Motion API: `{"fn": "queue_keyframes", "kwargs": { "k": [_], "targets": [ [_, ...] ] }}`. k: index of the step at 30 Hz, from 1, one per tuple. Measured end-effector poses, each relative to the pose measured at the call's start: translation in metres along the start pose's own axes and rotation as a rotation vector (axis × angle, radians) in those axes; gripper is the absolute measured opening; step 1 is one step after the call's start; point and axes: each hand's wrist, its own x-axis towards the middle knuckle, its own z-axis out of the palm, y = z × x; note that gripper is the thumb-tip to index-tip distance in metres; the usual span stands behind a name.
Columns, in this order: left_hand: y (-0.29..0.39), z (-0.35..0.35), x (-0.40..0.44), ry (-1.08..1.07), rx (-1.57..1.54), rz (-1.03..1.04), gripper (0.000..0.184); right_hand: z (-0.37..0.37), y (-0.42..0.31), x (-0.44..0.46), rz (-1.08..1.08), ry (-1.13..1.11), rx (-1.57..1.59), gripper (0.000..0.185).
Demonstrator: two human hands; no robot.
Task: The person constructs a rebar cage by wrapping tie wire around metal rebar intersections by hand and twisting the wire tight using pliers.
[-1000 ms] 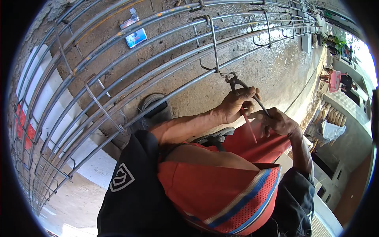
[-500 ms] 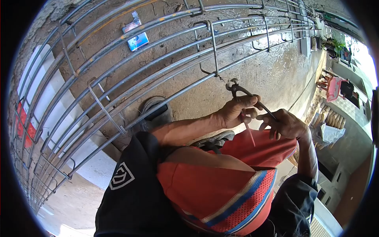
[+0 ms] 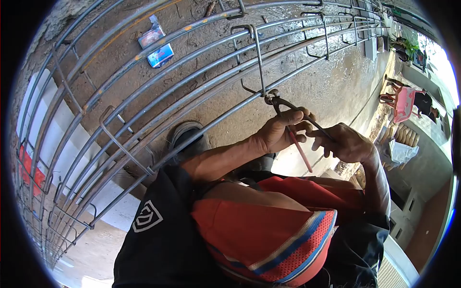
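A pair of dark metal pincers (image 3: 275,99) has its jaws at the lowest bar of a steel rebar cage (image 3: 211,126), right beside the corner of a bent stirrup (image 3: 260,62). My left hand (image 3: 284,129) is closed around the pincers near the jaws, with the red handle (image 3: 301,152) pointing down from it. Farther back, my right hand (image 3: 349,143) grips the other, dark handle. Whether the jaws hold the tie wire is too small to tell.
Blue-and-white packets (image 3: 160,55) lie on the ground behind the bars. My boot (image 3: 189,139) stands under the cage. At the right are a red wheelbarrow (image 3: 404,103), a person in dark clothes (image 3: 424,104) and stacked sacks (image 3: 406,136).
The pincers' jaws were a little below the bar and are now up against it at the stirrup corner. Both hands keep their hold, and my left hand has shifted slightly left.
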Motion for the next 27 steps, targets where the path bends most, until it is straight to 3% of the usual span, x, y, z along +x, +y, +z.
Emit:
{"fn": "queue_keyframes", "kwargs": {
  "k": [5,7,8,9,13,16,20,22,23,25,27],
  "targets": [
    [-0.005,-0.014,0.005,-0.063,0.07,0.024,0.023,-0.006,-0.004,0.001,-0.041,0.014,-0.004,0.027],
    [-0.003,-0.013,0.006,-0.044,0.05,0.031,0.021,-0.004,0.005,0.004,-0.206,0.103,-0.154,0.025],
    [-0.004,-0.012,0.006,-0.011,0.027,0.04,0.019,-0.008,0.003,0.004,-0.153,0.078,-0.244,0.023],
    [-0.003,-0.012,0.009,0.019,0.008,0.052,0.017,-0.013,-0.002,0.005,-0.105,0.055,-0.338,0.024],
    [0.0,-0.024,0.016,0.004,0.094,0.101,0.023,-0.013,0.016,0.012,-0.256,0.261,-0.416,0.037],
    [-0.002,-0.01,0.005,0.246,0.14,0.159,0.032,-0.01,0.021,0.015,-0.294,0.196,-0.35,0.056],
    [-0.007,0.038,-0.004,0.762,0.38,0.19,0.045,0.005,0.041,0.022,-0.369,0.173,-0.21,0.049],
    [-0.012,0.059,-0.001,1.013,0.49,0.211,0.047,0.026,0.058,0.025,-0.556,0.362,-0.203,0.046],
    [-0.014,0.064,0.0,1.058,0.5,0.208,0.044,0.036,0.064,0.025,-0.641,0.46,-0.197,0.045],
    [-0.016,0.073,0.002,1.135,0.504,0.173,0.04,0.041,0.06,0.026,-0.535,0.327,-0.058,0.04],
    [-0.013,0.079,0.003,1.207,0.522,0.134,0.038,0.068,0.077,0.043,-0.726,0.482,-0.012,0.037]
  ]
}}
